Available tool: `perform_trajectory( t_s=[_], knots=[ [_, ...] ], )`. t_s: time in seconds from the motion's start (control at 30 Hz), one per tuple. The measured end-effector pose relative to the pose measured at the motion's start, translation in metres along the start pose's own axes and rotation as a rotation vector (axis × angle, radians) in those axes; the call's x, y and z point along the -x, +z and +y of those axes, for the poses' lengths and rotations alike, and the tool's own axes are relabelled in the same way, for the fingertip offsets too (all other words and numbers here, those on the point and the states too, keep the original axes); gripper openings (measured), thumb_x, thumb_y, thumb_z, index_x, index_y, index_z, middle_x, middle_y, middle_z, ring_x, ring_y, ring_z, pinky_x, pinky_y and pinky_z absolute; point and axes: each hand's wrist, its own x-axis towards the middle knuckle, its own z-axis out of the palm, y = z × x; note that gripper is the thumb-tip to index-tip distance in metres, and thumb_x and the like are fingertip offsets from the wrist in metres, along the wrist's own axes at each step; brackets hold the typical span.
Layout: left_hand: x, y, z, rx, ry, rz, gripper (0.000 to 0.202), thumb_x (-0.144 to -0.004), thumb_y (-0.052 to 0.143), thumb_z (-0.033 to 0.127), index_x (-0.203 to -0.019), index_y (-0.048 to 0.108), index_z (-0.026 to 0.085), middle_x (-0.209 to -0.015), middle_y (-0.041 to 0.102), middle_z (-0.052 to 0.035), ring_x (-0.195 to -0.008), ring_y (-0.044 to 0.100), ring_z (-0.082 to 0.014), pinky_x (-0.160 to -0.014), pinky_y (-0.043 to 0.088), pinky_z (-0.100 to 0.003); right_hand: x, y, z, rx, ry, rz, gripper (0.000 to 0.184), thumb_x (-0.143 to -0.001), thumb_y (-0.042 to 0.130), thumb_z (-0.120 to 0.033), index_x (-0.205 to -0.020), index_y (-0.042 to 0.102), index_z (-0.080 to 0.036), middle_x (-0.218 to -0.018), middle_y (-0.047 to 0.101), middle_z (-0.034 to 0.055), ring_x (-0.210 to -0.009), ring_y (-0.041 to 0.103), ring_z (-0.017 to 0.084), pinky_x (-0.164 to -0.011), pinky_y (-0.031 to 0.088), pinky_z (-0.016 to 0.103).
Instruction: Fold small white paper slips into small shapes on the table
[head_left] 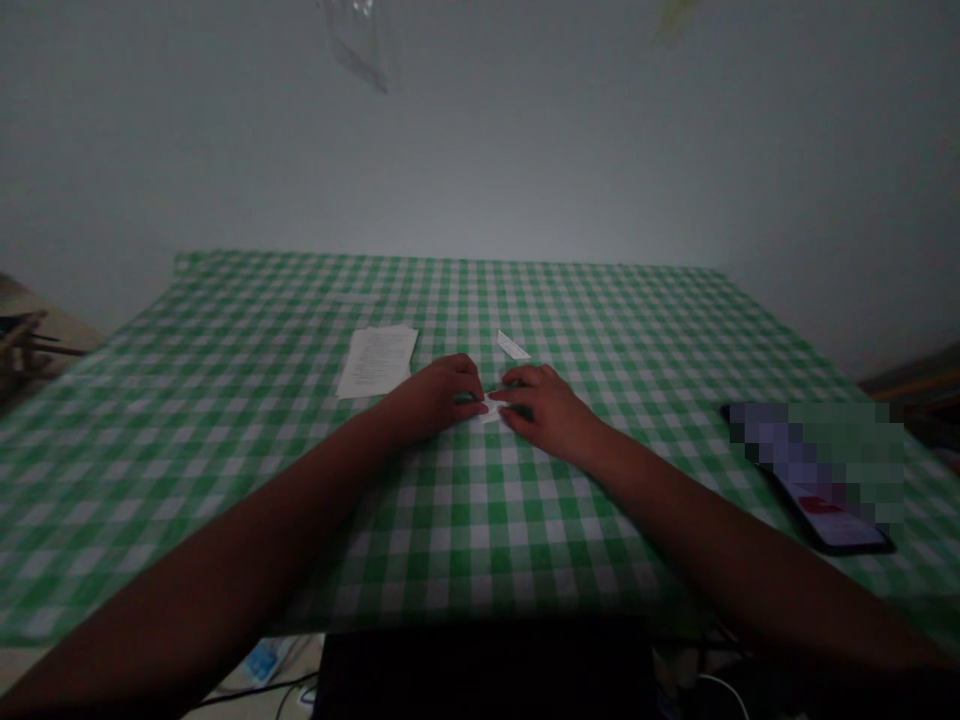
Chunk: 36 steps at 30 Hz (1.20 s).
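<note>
A small folded piece of white paper (491,409) lies on the checked tablecloth, between my two hands. From the left, my left hand (442,393) pinches its edge between thumb and fingers. Opposite it, my right hand (550,408) has thumb and forefinger closed on the other side of the paper. The fingertips hide part of the folds. Just beyond my right hand lies a folded paper strip (513,345) with slanted ends and faint print. A stack of printed sheets (379,361) rests beyond my left forearm.
A green and white checked tablecloth (480,560) covers the table, which meets a pale wall (480,150). To the right lies a phone (817,500), its screen lit and partly blurred out. A thin whitish strip (357,298) is farther back on the left. Cables hang below the front edge.
</note>
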Motion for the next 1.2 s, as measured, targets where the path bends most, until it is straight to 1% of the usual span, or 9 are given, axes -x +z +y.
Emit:
perform_trajectory(
  t_s=[0.17, 0.3, 0.4, 0.57, 0.7, 0.87, 0.97, 1.07, 1.2],
  knots=[
    [0.0, -0.007, 0.01, -0.174, 0.042, -0.074, 0.016, -0.092, 0.061, 0.029, -0.091, 0.074, 0.018, -0.102, 0.064, -0.0069, -0.096, 0.058, -0.0194, -0.089, 0.048, -0.035, 0.0, -0.001, -0.002, 0.032, 0.008, 0.002, 0.028, -0.091, 0.061, -0.027, -0.117, 0.072, -0.025, -0.125, 0.061, 0.0116, -0.115, 0.053, 0.028, -0.099, 0.042, 0.048],
    [0.0, -0.011, 0.014, -0.292, 0.027, -0.121, 0.018, -0.093, 0.06, 0.03, -0.092, 0.074, 0.019, -0.101, 0.066, -0.0066, -0.095, 0.058, -0.0204, -0.088, 0.047, -0.035, -0.001, -0.001, -0.001, 0.046, 0.01, 0.038, 0.024, -0.09, 0.064, -0.03, -0.109, 0.074, -0.02, -0.117, 0.065, 0.013, -0.115, 0.055, 0.028, -0.102, 0.04, 0.048],
    [0.001, -0.012, 0.013, -0.276, 0.014, -0.112, 0.017, -0.092, 0.06, 0.03, -0.094, 0.074, 0.021, -0.102, 0.066, -0.006, -0.096, 0.058, -0.0204, -0.089, 0.046, -0.035, -0.002, -0.002, 0.0, 0.053, 0.013, 0.037, 0.024, -0.089, 0.065, -0.031, -0.106, 0.074, -0.018, -0.114, 0.066, 0.0139, -0.115, 0.055, 0.028, -0.102, 0.04, 0.049],
    [0.003, -0.009, 0.01, -0.178, 0.034, -0.07, 0.017, -0.093, 0.058, 0.028, -0.094, 0.073, 0.019, -0.099, 0.064, -0.0065, -0.095, 0.058, -0.0189, -0.088, 0.047, -0.033, 0.0, -0.002, -0.001, 0.052, -0.005, 0.031, 0.034, -0.09, 0.062, -0.03, -0.123, 0.067, -0.022, -0.133, 0.056, 0.015, -0.123, 0.049, 0.031, -0.101, 0.042, 0.052],
    [0.002, -0.002, 0.008, -0.143, 0.073, -0.037, 0.019, -0.095, 0.052, 0.021, -0.096, 0.071, 0.018, -0.099, 0.065, -0.007, -0.095, 0.059, -0.0192, -0.089, 0.048, -0.034, 0.001, -0.003, -0.004, 0.103, 0.004, 0.0, 0.031, -0.093, 0.058, -0.031, -0.121, 0.07, -0.027, -0.138, 0.054, 0.0126, -0.126, 0.046, 0.032, -0.1, 0.042, 0.052],
    [-0.001, 0.0, 0.011, -0.191, 0.122, -0.106, 0.025, -0.093, 0.047, 0.012, -0.097, 0.071, 0.018, -0.098, 0.067, -0.0074, -0.095, 0.061, -0.0195, -0.09, 0.048, -0.033, 0.001, -0.005, -0.007, 0.14, 0.068, -0.008, 0.031, -0.092, 0.06, -0.035, -0.12, 0.072, -0.029, -0.137, 0.056, 0.0118, -0.123, 0.047, 0.034, -0.098, 0.043, 0.053],
    [-0.001, -0.006, 0.022, -0.29, 0.058, -0.171, 0.022, -0.09, 0.051, 0.013, -0.094, 0.072, 0.019, -0.091, 0.066, -0.0065, -0.089, 0.062, -0.02, -0.084, 0.049, -0.034, 0.001, -0.005, -0.007, 0.147, 0.086, -0.017, 0.032, -0.092, 0.061, -0.037, -0.121, 0.071, -0.03, -0.136, 0.057, 0.0118, -0.123, 0.047, 0.035, -0.097, 0.044, 0.053],
    [-0.001, -0.011, 0.037, -0.408, -0.05, -0.171, 0.019, -0.088, 0.054, 0.018, -0.094, 0.072, 0.02, -0.097, 0.066, -0.0072, -0.095, 0.062, -0.024, -0.081, 0.047, -0.037, 0.001, -0.005, -0.008, 0.15, 0.088, -0.015, 0.032, -0.092, 0.061, -0.038, -0.121, 0.071, -0.03, -0.135, 0.058, 0.0116, -0.122, 0.047, 0.035, -0.096, 0.044, 0.053],
    [0.001, -0.012, 0.049, -0.43, -0.112, -0.164, 0.019, -0.089, 0.054, 0.021, -0.095, 0.071, 0.021, -0.1, 0.066, -0.0079, -0.096, 0.061, -0.0259, -0.08, 0.046, -0.039, 0.001, -0.006, -0.009, 0.149, 0.107, -0.024, 0.032, -0.092, 0.06, -0.038, -0.121, 0.071, -0.03, -0.135, 0.058, 0.0118, -0.122, 0.048, 0.036, -0.096, 0.045, 0.054]
  ],
)
